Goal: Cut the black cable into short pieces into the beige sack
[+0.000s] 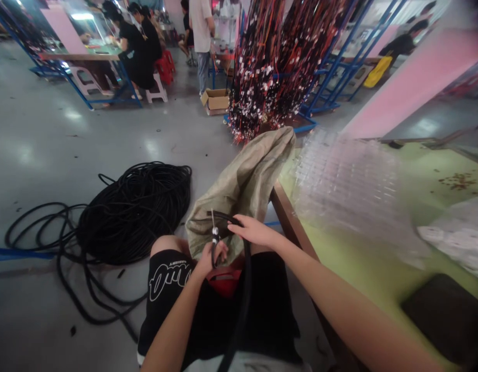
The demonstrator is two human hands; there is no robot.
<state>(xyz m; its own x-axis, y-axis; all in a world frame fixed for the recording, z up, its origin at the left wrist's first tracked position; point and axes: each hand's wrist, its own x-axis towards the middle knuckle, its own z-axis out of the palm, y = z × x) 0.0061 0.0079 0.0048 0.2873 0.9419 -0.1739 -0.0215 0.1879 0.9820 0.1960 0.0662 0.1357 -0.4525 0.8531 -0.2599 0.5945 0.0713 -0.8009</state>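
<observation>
My left hand point(213, 254) is closed round the black handles of a pair of scissors point(215, 235), whose blades point away from me. Pinched in my right hand point(254, 230) is a black tube point(247, 274), which bends over and runs down across my lap. Its free end point(219, 213) sticks out to the left and crosses the scissor blades; whether the blades touch it I cannot tell. Beneath both hands an open woven sack point(239, 178) stands between my knees, its inside mostly hidden.
A large coil of black tubing point(134, 212) lies on the floor at left. To my right is a green-topped table point(339, 248) with clear plastic packaging point(347, 186) and a dark flat object point(448, 315). Wire harnesses point(270, 67) hang ahead near a cardboard box point(216, 101). People sit farther back.
</observation>
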